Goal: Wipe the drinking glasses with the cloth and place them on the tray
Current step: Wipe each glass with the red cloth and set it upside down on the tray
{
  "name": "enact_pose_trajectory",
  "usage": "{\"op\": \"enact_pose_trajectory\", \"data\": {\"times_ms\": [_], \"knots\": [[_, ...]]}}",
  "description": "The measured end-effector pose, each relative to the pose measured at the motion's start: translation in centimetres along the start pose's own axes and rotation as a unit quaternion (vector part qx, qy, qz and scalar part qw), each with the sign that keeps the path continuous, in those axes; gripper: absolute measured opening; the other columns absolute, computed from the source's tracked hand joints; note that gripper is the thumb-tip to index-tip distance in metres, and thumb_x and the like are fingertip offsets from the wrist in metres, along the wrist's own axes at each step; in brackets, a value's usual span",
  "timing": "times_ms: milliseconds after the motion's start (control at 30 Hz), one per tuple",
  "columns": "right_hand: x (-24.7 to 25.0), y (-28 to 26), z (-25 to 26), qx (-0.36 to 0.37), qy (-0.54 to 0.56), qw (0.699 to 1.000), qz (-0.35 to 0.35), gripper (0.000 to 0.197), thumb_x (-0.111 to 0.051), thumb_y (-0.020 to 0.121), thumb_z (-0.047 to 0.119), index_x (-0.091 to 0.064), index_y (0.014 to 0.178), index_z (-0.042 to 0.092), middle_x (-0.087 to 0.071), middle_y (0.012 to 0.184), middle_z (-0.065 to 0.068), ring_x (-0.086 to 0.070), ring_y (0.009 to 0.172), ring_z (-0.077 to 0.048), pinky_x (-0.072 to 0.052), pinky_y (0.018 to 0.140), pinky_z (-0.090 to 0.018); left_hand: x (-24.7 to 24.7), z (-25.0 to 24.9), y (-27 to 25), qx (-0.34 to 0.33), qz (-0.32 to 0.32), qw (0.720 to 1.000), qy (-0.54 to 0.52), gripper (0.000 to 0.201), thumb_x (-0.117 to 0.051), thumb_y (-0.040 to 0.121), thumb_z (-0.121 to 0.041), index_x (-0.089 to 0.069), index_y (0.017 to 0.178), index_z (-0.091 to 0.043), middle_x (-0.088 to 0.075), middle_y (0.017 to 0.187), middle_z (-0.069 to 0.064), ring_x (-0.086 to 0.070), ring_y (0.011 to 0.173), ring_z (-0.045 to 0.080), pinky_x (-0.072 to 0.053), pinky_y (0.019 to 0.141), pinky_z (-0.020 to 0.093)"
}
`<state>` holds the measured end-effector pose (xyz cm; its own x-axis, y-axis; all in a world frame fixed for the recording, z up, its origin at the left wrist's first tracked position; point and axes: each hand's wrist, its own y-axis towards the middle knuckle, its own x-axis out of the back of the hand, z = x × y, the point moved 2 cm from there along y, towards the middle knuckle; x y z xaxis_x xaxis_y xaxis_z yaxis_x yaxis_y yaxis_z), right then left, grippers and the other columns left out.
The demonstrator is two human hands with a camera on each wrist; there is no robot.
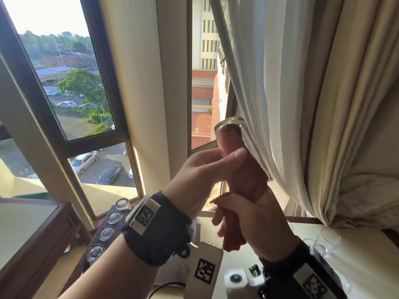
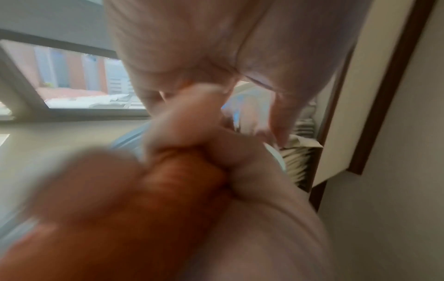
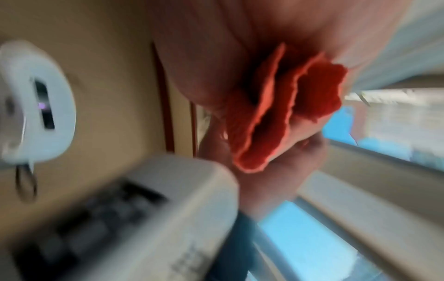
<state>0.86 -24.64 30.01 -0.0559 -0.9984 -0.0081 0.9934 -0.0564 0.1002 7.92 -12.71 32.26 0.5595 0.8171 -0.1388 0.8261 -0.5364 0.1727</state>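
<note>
Left of frame first: four wiped glasses sit in a row on the dark tray by the window, low and well apart from my hands.

Step in hand, as I judge it: wiping the inside of the glass. To do it well I'd keep the red cloth pushed right to the base and twist glass against cloth, not cloth alone, with firm but light grip, since thin glass could crack if squeezed.

Left hand: raised in front of the window, wrist bent back, thumb laid across the cloth-filled glass, fingers wrapped behind, so it's grasping the glass. The glass is held up, base uppermost, tilted slightly left.

Right hand: just below, fingers clenched round the cloth's tail, and the right wrist view shows folds bunched in the fist. The cloth runs up from this hand into the glass.

Far right: unwiped glasses on the pale table, faint, count unclear.
</note>
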Motion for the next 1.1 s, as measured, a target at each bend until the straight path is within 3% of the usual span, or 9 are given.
{"op": "enact_pose_trajectory", "data": {"times_ms": [167,300,400,500,633,767,900,1000,1100], "knots": [[0.1,1.3,-1.0,0.169,-0.378,0.903,-0.114,0.016,-0.069,0.086,0.004,-0.072,0.098,0.014,-0.071,0.066,-0.002,-0.065,0.049,-0.017,-0.060,0.057,-0.027,-0.5,-0.2,0.7,-0.017,-0.062,0.995,0.079,0.035,-0.079,0.086,-0.043,-0.079,0.091,-0.008,-0.075,0.080,0.000,-0.072,0.073,0.003,-0.053,0.066,0.011],[-0.2,0.5,-0.4,-0.007,0.000,1.000,-0.011,0.022,-0.060,0.091,-0.006,-0.069,0.076,0.006,-0.064,0.055,-0.009,-0.057,0.039,-0.021,-0.050,0.045,-0.028,-0.1,0.6,0.1,0.017,0.011,0.999,0.025,0.037,-0.074,0.091,-0.043,-0.077,0.098,-0.006,-0.075,0.097,0.011,-0.072,0.094,0.019,-0.056,0.095,0.038],[-0.6,0.0,-0.1,-0.060,0.144,0.987,0.022,0.011,-0.058,0.088,-0.009,-0.066,0.083,-0.004,-0.059,0.054,-0.018,-0.052,0.035,-0.024,-0.046,0.040,-0.025,0.2,0.9,0.0,0.016,0.005,0.999,-0.035,0.037,-0.072,0.093,-0.040,-0.078,0.106,-0.006,-0.074,0.108,0.020,-0.069,0.107,0.033,-0.049,0.110,0.053],[0.6,1.3,-1.3,0.073,-0.144,0.985,-0.057,0.021,-0.061,0.094,-0.002,-0.065,0.114,0.003,-0.070,0.073,-0.003,-0.064,0.050,-0.011,-0.053,0.053,-0.019,0.0,0.5,0.7,0.008,-0.066,0.997,0.042,0.040,-0.076,0.090,-0.051,-0.079,0.091,-0.011,-0.076,0.098,0.015,-0.072,0.089,0.013,-0.056,0.085,0.029],[0.3,2.1,-1.2,0.178,-0.365,0.908,-0.100,0.012,-0.067,0.090,0.007,-0.072,0.099,0.011,-0.068,0.065,0.007,-0.064,0.051,-0.009,-0.046,0.061,-0.008,-0.2,0.3,1.0,0.001,-0.051,0.996,0.076,0.034,-0.077,0.086,-0.040,-0.078,0.091,-0.007,-0.075,0.079,-0.002,-0.071,0.071,0.000,-0.052,0.064,0.011],[0.5,1.2,-0.3,-0.019,0.130,0.991,0.018,0.010,-0.069,0.085,0.001,-0.064,0.093,-0.003,-0.063,0.054,-0.012,-0.056,0.037,-0.018,-0.044,0.037,-0.021,0.2,0.7,0.7,0.021,0.025,0.999,-0.017,0.033,-0.073,0.093,-0.035,-0.075,0.104,-0.004,-0.073,0.102,0.014,-0.070,0.099,0.026,-0.052,0.102,0.045],[-0.1,0.4,1.1,-0.003,0.485,0.846,0.222,0.053,-0.062,0.091,0.038,-0.055,0.131,0.004,-0.059,0.065,-0.016,-0.049,0.034,-0.016,-0.035,0.032,-0.018,-0.2,1.2,0.5,-0.014,0.031,0.997,-0.076,0.034,-0.072,0.094,-0.033,-0.074,0.113,-0.006,-0.074,0.110,0.014,-0.070,0.104,0.028,-0.052,0.103,0.049],[0.5,1.5,0.8,0.007,0.463,0.882,0.090,0.052,-0.043,0.103,0.047,-0.053,0.135,0.006,-0.056,0.076,-0.021,-0.039,0.029,-0.008,-0.030,0.031,-0.015,-0.3,1.3,0.7,-0.022,0.024,0.999,0.021,0.049,-0.070,0.095,-0.045,-0.069,0.132,-0.013,-0.073,0.128,0.011,-0.067,0.123,0.032,-0.049,0.111,0.061],[1.8,1.5,0.5,0.088,0.115,0.978,-0.153,0.038,-0.059,0.093,0.053,-0.073,0.094,0.017,-0.059,0.066,-0.018,-0.049,0.032,-0.015,-0.041,0.040,-0.023,0.1,1.1,0.6,0.011,0.001,0.999,0.047,0.047,-0.065,0.094,-0.050,-0.069,0.131,-0.021,-0.073,0.129,0.003,-0.067,0.122,0.023,-0.053,0.108,0.047]]}}
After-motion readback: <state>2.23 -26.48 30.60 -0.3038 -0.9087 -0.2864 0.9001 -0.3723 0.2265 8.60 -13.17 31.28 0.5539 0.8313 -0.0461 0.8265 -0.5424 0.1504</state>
